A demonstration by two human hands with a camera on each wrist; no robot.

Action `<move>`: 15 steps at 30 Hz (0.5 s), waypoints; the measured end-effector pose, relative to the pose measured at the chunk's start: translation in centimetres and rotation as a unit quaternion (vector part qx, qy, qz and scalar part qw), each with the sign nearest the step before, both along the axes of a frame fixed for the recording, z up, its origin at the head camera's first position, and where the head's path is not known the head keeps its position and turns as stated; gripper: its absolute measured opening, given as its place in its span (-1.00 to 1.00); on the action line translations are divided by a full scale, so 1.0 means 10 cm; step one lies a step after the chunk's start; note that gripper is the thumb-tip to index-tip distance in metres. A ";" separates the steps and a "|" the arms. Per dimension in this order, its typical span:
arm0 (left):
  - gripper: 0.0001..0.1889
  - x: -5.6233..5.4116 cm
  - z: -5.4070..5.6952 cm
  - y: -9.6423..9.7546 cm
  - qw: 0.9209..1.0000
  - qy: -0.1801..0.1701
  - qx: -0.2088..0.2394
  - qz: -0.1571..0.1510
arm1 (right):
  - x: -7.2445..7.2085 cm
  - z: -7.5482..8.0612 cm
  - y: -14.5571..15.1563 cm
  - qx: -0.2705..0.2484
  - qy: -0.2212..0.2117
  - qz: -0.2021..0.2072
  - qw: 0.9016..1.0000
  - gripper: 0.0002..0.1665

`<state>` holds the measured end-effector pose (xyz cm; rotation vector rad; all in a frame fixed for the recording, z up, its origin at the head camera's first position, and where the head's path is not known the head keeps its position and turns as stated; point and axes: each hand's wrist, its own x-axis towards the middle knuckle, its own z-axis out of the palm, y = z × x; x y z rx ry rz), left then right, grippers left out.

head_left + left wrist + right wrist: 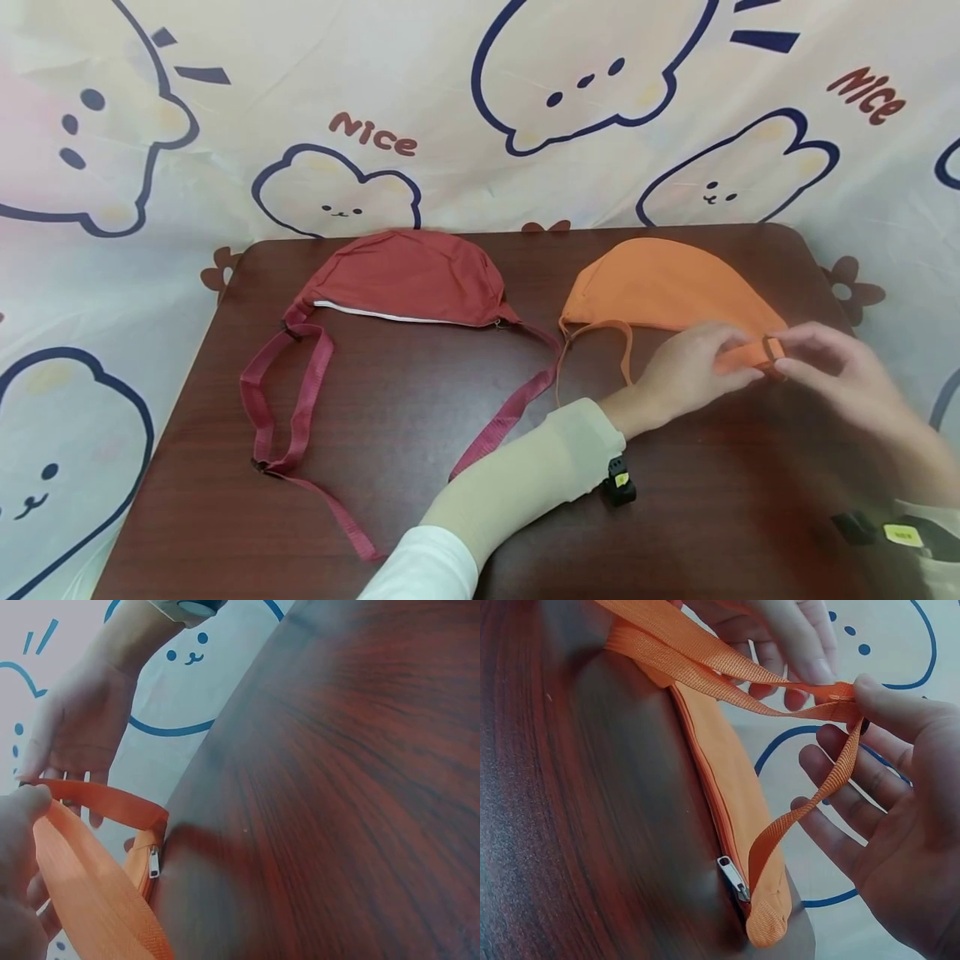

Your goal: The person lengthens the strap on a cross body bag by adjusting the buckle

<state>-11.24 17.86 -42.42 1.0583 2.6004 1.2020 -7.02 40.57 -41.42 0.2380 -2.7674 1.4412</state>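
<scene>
An orange waist bag (667,279) lies on the right part of the table, its zipper pull (733,877) showing in the right wrist view. Lifted off the tabletop near the bag's right end is its orange strap (802,806). My left hand (686,371) pinches the strap between thumb and fingers. Close beside it, my right hand (851,375) pinches the strap at a dark slider buckle (769,348), thumb against index finger, with the other fingers apart. In the right wrist view the buckle is mostly hidden behind the right thumb.
A red waist bag (412,279) with a white-edged zipper lies at the table's back left. Its magenta strap (303,400) loops down the left side and also passes under my left forearm. Patterned cloth (450,183) hangs behind the brown table (390,400).
</scene>
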 end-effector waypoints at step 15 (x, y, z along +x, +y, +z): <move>-0.64 -0.01 -0.05 0.03 0.997 0.070 -0.024 -0.009 | 0.02 0.06 -0.03 0.023 -0.005 -0.011 1.000 -0.62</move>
